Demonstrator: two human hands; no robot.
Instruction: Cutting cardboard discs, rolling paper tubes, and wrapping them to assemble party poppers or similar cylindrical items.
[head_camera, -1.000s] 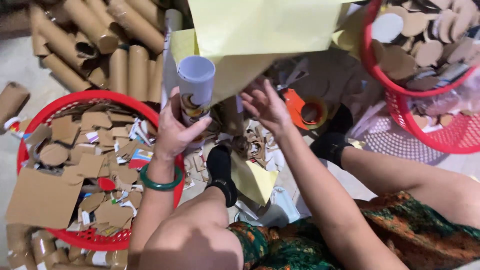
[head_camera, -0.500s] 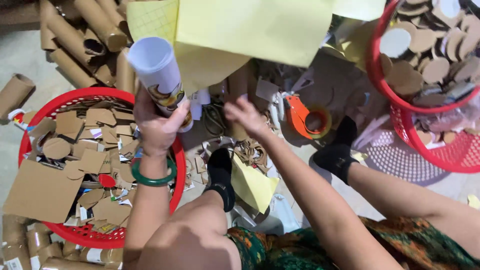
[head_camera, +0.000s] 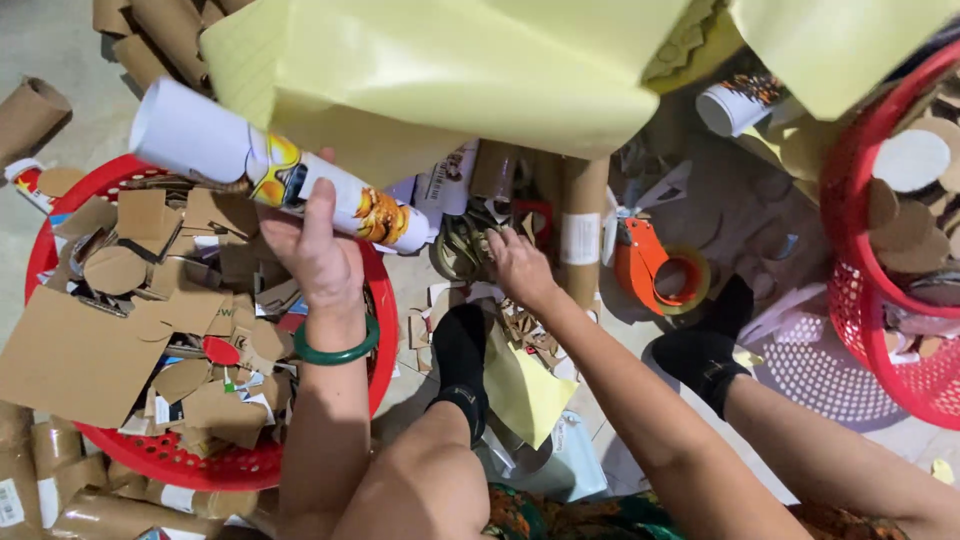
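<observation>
Pale grey concrete floor (head_camera: 60, 60), evenly lit, littered with scraps. Round red perforated plastic basket (head_camera: 200, 465) of brown cardboard offcuts sat left; a second red basket (head_camera: 850, 330) right. Brown cardboard tubes (head_camera: 150, 25) lay far left. Large yellow paper sheets (head_camera: 480, 70) overhung the far side.

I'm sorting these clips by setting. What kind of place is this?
Probably an informal floor workshop for making paper tubes: red baskets of cardboard scraps, stacked cardboard tubes, an orange tape dispenser, and a printed tube in the left hand.
</observation>
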